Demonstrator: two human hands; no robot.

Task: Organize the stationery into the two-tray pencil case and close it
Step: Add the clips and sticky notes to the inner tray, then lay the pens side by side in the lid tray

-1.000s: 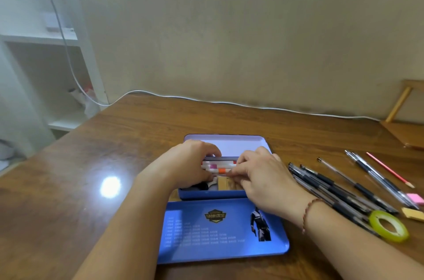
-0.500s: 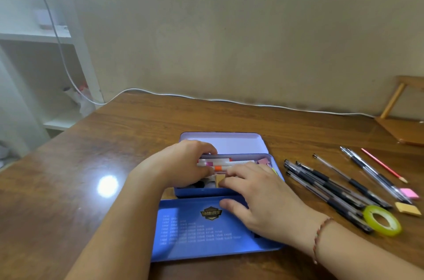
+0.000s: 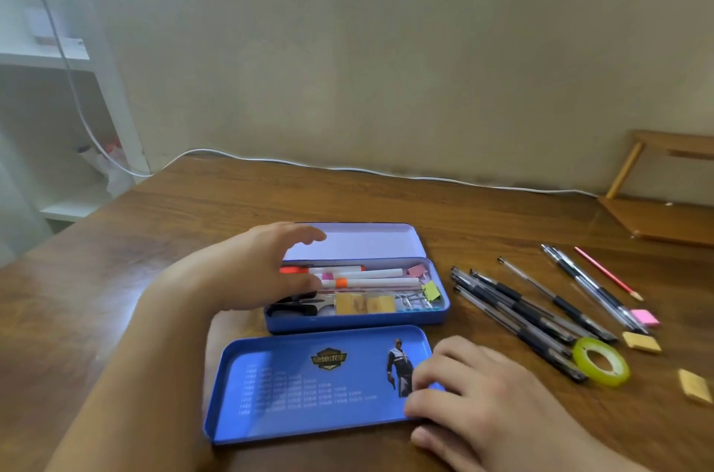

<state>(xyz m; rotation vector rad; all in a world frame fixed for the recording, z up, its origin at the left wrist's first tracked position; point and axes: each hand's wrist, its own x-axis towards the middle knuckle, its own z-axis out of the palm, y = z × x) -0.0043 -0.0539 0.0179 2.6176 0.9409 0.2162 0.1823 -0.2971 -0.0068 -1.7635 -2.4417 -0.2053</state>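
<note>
The blue pencil case point(image 3: 359, 321) lies open at the table's middle, its lid point(image 3: 367, 239) folded back. Inside are white markers point(image 3: 371, 278), tan erasers point(image 3: 363, 303), binder clips point(image 3: 430, 290) and black scissors point(image 3: 297, 306). The blue inner tray point(image 3: 309, 386) lies empty on the table in front of the case. My left hand point(image 3: 251, 270) hovers over the case's left end, fingers spread and holding nothing. My right hand point(image 3: 483, 402) grips the tray's right front corner, fingers inside and thumb at the outer edge.
Several black pens point(image 3: 521, 313), a red pencil point(image 3: 606, 272), a green tape roll point(image 3: 600, 361), a pink eraser point(image 3: 644, 317) and tan erasers point(image 3: 641, 342) lie to the right. A wooden rack point(image 3: 664, 216) stands at the back right. A white cable point(image 3: 386, 172) runs along the wall.
Both hands left the case's contents. The left hand lifted and spread its fingers; the right hand drew back toward me onto the tray's right corner.
</note>
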